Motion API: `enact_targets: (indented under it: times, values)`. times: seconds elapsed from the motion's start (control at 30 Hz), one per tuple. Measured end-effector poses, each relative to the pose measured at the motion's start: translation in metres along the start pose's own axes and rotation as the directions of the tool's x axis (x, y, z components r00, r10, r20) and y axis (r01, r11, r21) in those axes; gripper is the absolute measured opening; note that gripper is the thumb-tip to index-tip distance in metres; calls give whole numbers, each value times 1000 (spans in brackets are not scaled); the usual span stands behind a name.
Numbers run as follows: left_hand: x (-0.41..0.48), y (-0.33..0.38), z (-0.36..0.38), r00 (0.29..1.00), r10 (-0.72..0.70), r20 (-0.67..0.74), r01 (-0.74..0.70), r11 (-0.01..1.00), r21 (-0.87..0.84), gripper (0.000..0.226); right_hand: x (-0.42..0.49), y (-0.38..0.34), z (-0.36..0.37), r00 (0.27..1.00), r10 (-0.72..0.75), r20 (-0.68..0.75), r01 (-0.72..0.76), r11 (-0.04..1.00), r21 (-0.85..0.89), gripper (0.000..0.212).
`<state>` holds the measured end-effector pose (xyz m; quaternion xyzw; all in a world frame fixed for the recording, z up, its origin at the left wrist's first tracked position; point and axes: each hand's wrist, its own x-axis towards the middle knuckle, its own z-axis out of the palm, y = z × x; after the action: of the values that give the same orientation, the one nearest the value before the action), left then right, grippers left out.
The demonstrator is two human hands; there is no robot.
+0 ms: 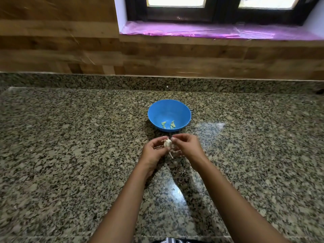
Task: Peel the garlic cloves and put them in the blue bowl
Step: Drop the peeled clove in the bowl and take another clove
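Left hand (154, 151): my fingers were curled around a garlic piece (167, 143), holding it just above the bench (70, 155), on the near side of the blue bowl (169, 115).
Right hand (185, 146): my fingertips were pinched at the top of the same garlic piece, where the skin was loose; I judged this to be a peeling grip.
Garlic piece: pale and papery, held between both hands; a thin strip of skin (171, 154) hung down from it. Whether it was a single clove or a small cluster, I could not tell.
Blue bowl: upright on the bench, just beyond my hands, apart from them.
Bowl contents: a few peeled cloves (168, 125) lay in two small groups on the bottom; they looked greenish against the blue plastic. An exact count was not possible.
Skin scraps: small pale flecks lay on the bench below my hands, hard to separate from the speckled stone.
Work done: I judged that several cloves had been peeled and placed in the bowl.
Work in hand: the skin of the held piece was only partly off.
Work left: finish stripping this piece and drop it into the bowl. No other unpeeled garlic was visible on the bench, so I judged the task to be near its end, unless the held piece contained more cloves.
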<state>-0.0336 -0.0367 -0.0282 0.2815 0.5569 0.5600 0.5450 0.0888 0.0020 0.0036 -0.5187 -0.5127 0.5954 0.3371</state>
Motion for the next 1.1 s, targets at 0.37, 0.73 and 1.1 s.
enact_targets:
  times: [0.37,0.73,1.1]
  values:
    - [-9,16,-1,996,88,5,-87,991,-99,33,-13,-3,-10,979,11,205,-72,954,290,10]
    - [-17,21,11,973,230,-5,-230,973,36,29,-20,-6,-14,977,34,212,-136,863,487,15]
    - [-20,21,17,888,450,94,-388,625,677,35,-20,-7,-8,983,-46,179,-35,903,427,15]
